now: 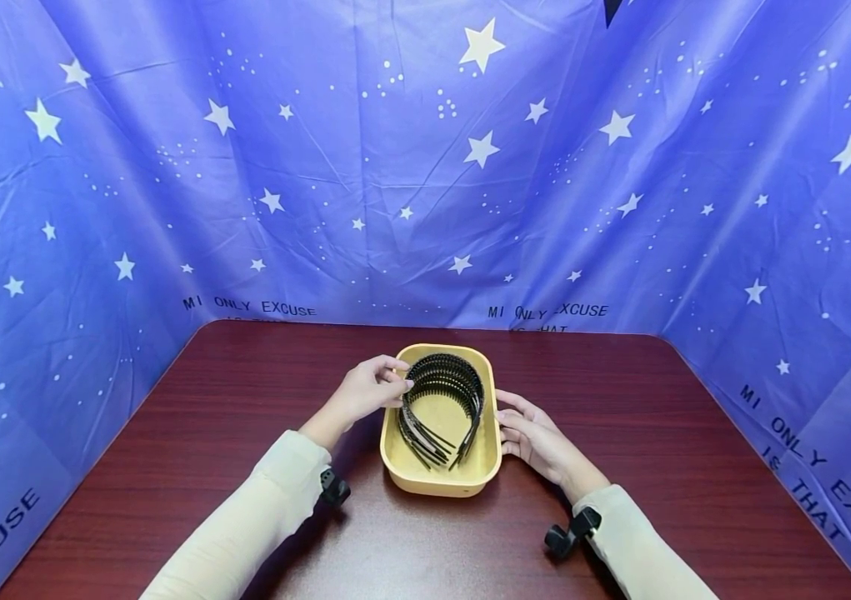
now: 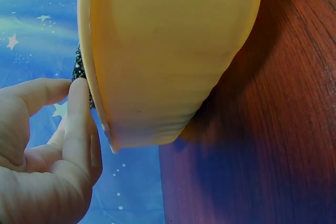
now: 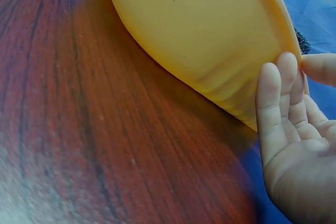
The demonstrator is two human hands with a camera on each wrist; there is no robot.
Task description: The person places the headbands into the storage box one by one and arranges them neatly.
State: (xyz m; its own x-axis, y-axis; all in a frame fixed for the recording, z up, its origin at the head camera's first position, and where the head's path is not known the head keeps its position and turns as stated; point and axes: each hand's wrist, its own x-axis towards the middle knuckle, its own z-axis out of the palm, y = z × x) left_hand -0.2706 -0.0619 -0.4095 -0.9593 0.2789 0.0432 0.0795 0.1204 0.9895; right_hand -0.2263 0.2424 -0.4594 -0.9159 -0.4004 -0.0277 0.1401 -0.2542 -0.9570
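Note:
A yellow plastic bin [image 1: 443, 487] stands on the table and holds several black toothed headbands [image 1: 443, 367], nested together with their ends toward the near side. My left hand [image 1: 374, 385] reaches over the bin's left rim, thumb and a finger pinching the side of a headband. Glittery black headband [image 2: 79, 66] shows at those fingertips in the left wrist view, just past the rim. On the other side my right hand [image 1: 538, 437] touches the bin's right wall from outside. Its fingers [image 3: 270, 90] lie fairly straight along the wall, with one fingertip right at the rim.
The dark red wood-grain table [image 1: 260, 467] extends around the bin. Behind it and at both sides hangs a blue curtain [image 1: 365, 167] with white stars and lettering. Black wrist mounts [image 1: 573, 533] sit on both pale sleeves.

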